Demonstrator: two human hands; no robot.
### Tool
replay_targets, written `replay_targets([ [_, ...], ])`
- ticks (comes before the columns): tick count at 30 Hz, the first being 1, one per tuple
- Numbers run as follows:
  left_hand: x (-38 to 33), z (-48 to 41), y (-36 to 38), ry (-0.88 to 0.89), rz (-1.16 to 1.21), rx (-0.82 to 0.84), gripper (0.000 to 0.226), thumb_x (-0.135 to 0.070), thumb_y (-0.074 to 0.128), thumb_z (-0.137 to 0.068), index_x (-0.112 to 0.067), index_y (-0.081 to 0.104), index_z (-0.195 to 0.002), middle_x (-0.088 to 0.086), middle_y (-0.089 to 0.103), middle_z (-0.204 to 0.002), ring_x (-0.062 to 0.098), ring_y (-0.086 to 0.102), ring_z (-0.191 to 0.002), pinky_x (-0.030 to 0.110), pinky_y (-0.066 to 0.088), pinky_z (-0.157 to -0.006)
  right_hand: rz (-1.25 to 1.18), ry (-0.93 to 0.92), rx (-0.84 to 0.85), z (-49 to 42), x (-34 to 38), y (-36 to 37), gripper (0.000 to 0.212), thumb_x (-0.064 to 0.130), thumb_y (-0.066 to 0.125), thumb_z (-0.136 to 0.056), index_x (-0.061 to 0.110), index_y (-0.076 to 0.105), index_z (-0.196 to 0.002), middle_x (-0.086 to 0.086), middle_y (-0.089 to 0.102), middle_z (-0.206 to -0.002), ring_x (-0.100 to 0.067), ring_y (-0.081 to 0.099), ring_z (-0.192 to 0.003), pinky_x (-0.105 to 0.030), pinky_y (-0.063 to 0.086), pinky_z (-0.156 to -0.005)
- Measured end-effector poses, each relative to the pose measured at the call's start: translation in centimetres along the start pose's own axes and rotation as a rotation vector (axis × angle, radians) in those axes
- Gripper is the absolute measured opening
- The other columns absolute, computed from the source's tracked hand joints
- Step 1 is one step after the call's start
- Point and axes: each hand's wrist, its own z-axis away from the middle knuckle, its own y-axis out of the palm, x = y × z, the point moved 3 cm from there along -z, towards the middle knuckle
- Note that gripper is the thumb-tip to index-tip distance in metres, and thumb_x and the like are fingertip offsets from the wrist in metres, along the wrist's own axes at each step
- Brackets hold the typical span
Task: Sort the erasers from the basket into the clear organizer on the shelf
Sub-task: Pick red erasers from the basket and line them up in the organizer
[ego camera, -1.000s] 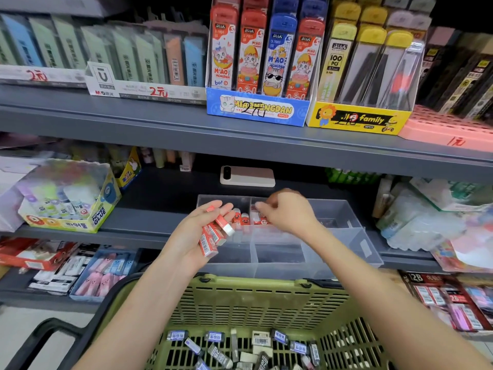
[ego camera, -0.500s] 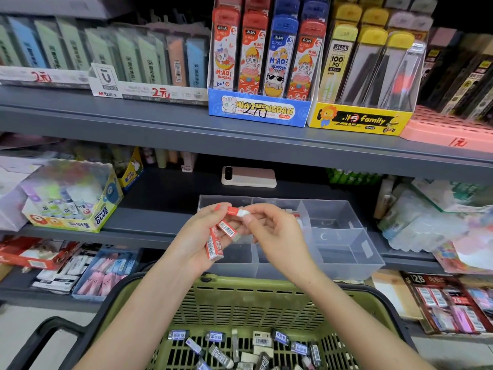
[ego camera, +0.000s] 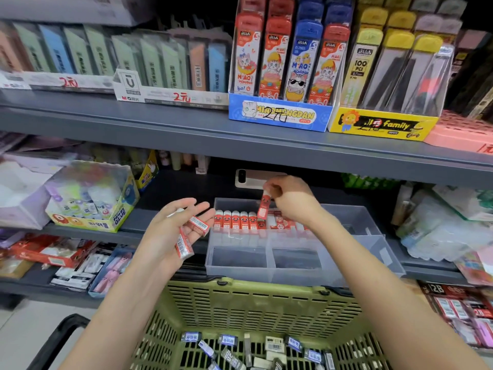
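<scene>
Eraser [ego camera: 264,206], oblong, red-sleeved, in right hand [ego camera: 289,202]

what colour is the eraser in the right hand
The eraser is red with a white label patch near its lower end, clearest in the head view.

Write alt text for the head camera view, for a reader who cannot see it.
A person's right hand pinches a small red-sleeved eraser upright over a clear plastic organizer on a grey shelf, beside a row of matching red erasers already standing inside. The left hand carries more above a green plastic basket.
</scene>
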Motion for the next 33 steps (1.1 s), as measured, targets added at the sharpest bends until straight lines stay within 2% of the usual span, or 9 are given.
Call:
replay_targets([
  [5,0.5,-0.4,-0.2,-0.031,0.007,0.031,0.015,0.000,0.050,-0.093,-0.004,0.058,-0.106,0.016,0.073,-0.097,0.030,0.071,-0.092,0.039,0.059,-0.076,0.050,-0.042,0.144,0.0,0.2,0.8,0.031,-0.006,0.041,-0.086,0.001,0.066,-0.103,-0.012,0.066,-0.111,-0.030,0.059,-0.101,-0.037,0.050,-0.087],
  [9,1.1,-0.5,0.3,-0.071,0.040,0.076,0.016,0.000,0.052,-0.091,-0.003,0.057,-0.106,0.017,0.073,-0.099,0.031,0.070,-0.093,0.039,0.059,-0.074,0.088,-0.091,0.178,0.1,-0.3,1.2,0.032,0.004,0.041,-0.091,0.012,0.069,-0.105,-0.004,0.066,-0.114,-0.025,0.054,-0.106,-0.032,0.047,-0.089],
  [11,1.4,-0.5,0.5,-0.083,0.045,0.100,0.026,-0.002,0.059,-0.081,-0.004,0.057,-0.107,0.017,0.073,-0.099,0.032,0.070,-0.094,0.040,0.058,-0.077,0.165,-0.117,0.173,0.0,-0.4,1.2,0.033,0.005,0.042,-0.091,0.016,0.069,-0.105,-0.002,0.064,-0.113,-0.024,0.048,-0.112,-0.033,0.044,-0.093],
  [15,1.4,-0.5,0.9,-0.077,0.012,0.121,0.038,-0.008,0.063,-0.069,-0.005,0.057,-0.106,0.016,0.073,-0.098,0.030,0.070,-0.095,0.038,0.059,-0.076,0.359,-0.186,0.107,-0.3,0.4,0.7,0.029,0.005,0.043,-0.088,0.018,0.069,-0.088,-0.001,0.060,-0.105,-0.023,0.044,-0.104,-0.027,0.038,-0.088],
  [18,1.4,-0.4,1.3,-0.077,-0.008,0.129,0.044,-0.009,0.066,-0.062,-0.004,0.058,-0.105,0.017,0.073,-0.095,0.030,0.070,-0.094,0.039,0.059,-0.076,0.478,-0.222,0.090,-0.6,1.1,0.1,0.027,-0.002,0.044,-0.081,0.020,0.060,-0.080,-0.003,0.056,-0.105,-0.025,0.047,-0.103,-0.029,0.036,-0.096],
  [22,1.6,-0.4,1.6,-0.091,-0.008,0.131,0.024,-0.001,0.059,-0.083,-0.003,0.057,-0.107,0.018,0.073,-0.097,0.032,0.070,-0.095,0.040,0.058,-0.079,0.641,-0.347,0.158,-0.6,1.9,1.2,0.026,0.001,0.051,-0.081,0.013,0.068,-0.097,-0.008,0.055,-0.115,-0.030,0.041,-0.117,-0.034,0.031,-0.098],
  [25,1.7,-0.6,1.6,-0.099,-0.007,0.127,0.016,0.000,0.051,-0.093,-0.003,0.058,-0.107,0.017,0.072,-0.099,0.032,0.070,-0.094,0.037,0.059,-0.075,0.510,-0.266,0.214,-0.5,1.3,1.2,0.027,0.007,0.047,-0.086,0.024,0.068,-0.087,-0.002,0.056,-0.110,-0.028,0.038,-0.118,-0.032,0.027,-0.095],
  [29,2.0,-0.5,1.7,-0.112,0.006,0.148,0.015,-0.001,0.050,-0.094,-0.004,0.058,-0.107,0.018,0.072,-0.102,0.032,0.070,-0.094,0.034,0.060,-0.070,0.257,-0.080,0.229,-0.5,0.0,1.0,0.020,0.030,0.052,-0.092,0.031,0.071,-0.095,0.003,0.059,-0.115,-0.025,0.039,-0.122,-0.035,0.028,-0.103],
  [33,2.4,-0.5,1.8,-0.136,0.027,0.142,0.016,-0.002,0.050,-0.094,-0.005,0.057,-0.108,0.017,0.072,-0.101,0.032,0.070,-0.095,0.035,0.060,-0.071,0.419,-0.022,0.216,-0.6,-0.1,1.8,0.024,0.044,0.046,-0.093,0.041,0.067,-0.104,-0.001,0.052,-0.126,-0.027,0.040,-0.123,-0.039,0.028,-0.105],
])
